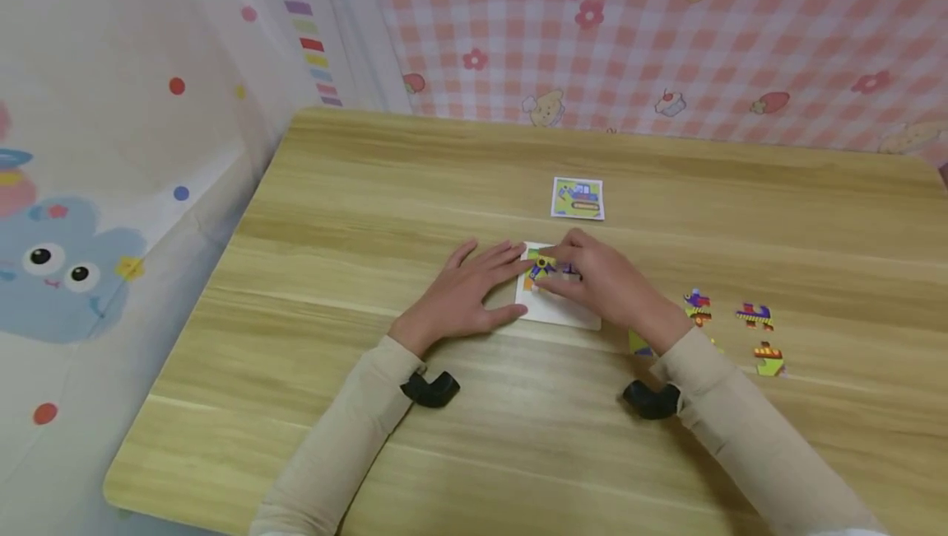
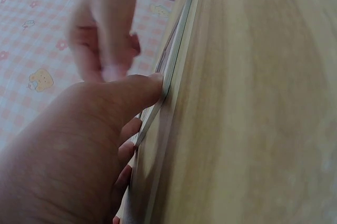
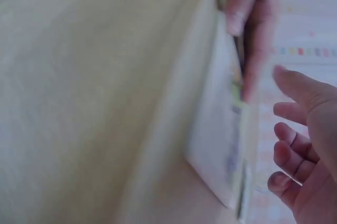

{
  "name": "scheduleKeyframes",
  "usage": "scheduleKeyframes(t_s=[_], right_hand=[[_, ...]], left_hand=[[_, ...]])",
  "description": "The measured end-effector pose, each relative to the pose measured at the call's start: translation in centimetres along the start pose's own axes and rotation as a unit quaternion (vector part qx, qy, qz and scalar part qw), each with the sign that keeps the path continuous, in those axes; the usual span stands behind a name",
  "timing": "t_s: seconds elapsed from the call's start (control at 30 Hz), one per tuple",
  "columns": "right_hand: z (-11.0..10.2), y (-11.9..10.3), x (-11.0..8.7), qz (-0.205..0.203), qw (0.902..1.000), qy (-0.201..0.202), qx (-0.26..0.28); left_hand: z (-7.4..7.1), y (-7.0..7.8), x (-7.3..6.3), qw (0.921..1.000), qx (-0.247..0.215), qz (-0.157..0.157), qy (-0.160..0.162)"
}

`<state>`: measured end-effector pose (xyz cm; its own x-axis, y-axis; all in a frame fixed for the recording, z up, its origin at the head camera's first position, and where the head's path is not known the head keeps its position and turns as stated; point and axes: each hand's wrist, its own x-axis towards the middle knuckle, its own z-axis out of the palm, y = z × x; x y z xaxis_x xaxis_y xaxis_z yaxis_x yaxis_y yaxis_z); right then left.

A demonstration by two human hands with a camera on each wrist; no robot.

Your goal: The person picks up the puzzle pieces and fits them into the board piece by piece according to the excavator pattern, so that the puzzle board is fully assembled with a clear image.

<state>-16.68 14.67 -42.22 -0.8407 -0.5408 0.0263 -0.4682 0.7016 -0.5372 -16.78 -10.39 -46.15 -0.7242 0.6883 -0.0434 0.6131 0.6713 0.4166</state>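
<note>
A white puzzle board point(image 1: 559, 311) lies on the table, with colourful pieces point(image 1: 541, 267) set in its upper part. My left hand point(image 1: 461, 299) rests along the board's left side, fingers stretched out. In the left wrist view its thumb point(image 2: 139, 89) lies on the board's edge. Over the board's right part hovers my right hand point(image 1: 603, 274), covering some of the picture. From the right wrist view, the right hand's fingers point(image 3: 295, 153) are loosely bent and apart from the thumb, with nothing between them; the board point(image 3: 218, 124) is beside them.
A small picture card point(image 1: 578, 198) of an excavator lies behind the board. Loose puzzle pieces lie to the right, among them a purple one point(image 1: 755, 315) and a green one point(image 1: 770, 361); the right forearm partly hides others. Patterned cloth point(image 1: 518, 34) hangs behind the table.
</note>
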Motion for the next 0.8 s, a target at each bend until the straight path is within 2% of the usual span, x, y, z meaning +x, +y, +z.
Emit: scheduleKeyframes(t_s=[0.17, 0.37, 0.6, 0.8], right_hand=[[-2.6, 0.8, -1.6, 0.027, 0.9988, 0.039, 0.004], [-5.6, 3.3, -4.8, 0.047, 0.9956, 0.078, -0.022], [-7.6, 6.5, -8.3, 0.095, 0.9943, 0.037, -0.032], [-8.0, 8.0, -10.1, 0.133, 0.9909, -0.012, -0.020]], left_hand=[[0.1, 0.0, 0.0, 1.0000, 0.000, -0.003, -0.005], [0.2, 0.0, -0.1, 0.9999, 0.002, -0.006, -0.008], [0.3, -0.2, -0.1, 1.0000, 0.001, -0.007, -0.005], [0.4, -0.2, 0.0, 1.0000, 0.004, -0.006, -0.004]])
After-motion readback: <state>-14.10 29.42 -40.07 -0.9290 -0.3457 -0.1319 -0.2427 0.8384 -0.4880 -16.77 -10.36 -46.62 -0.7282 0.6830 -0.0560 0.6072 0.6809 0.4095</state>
